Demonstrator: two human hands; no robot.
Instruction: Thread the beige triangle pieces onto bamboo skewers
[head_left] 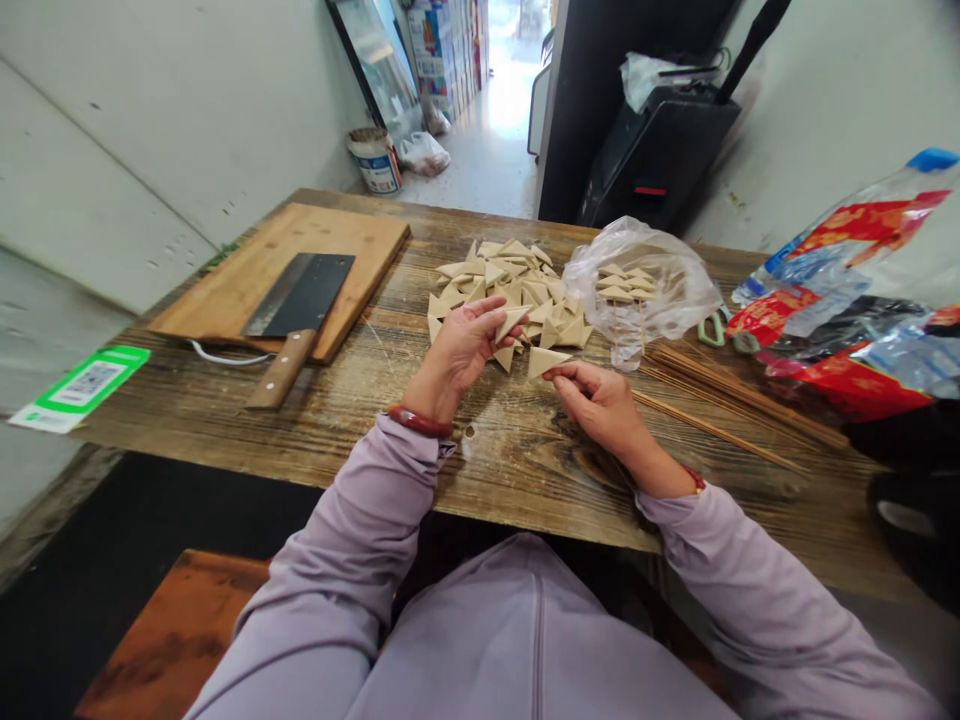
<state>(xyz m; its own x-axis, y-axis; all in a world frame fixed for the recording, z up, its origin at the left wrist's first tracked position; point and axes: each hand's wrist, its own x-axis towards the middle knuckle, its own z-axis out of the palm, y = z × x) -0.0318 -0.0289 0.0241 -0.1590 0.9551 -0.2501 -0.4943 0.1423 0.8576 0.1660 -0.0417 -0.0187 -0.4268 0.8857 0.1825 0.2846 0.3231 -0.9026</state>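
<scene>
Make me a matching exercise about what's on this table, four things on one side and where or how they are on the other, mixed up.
Things:
1. Right hand
2. Cleaver
3. QR code card
4. Thin sticks

Places and states:
A. Green and white, at the left edge of the table
B. Brown, lying together
C. Pinching a triangular piece
D. Blade on the cutting board

Pairs: 1-C, 2-D, 3-A, 4-B
</scene>
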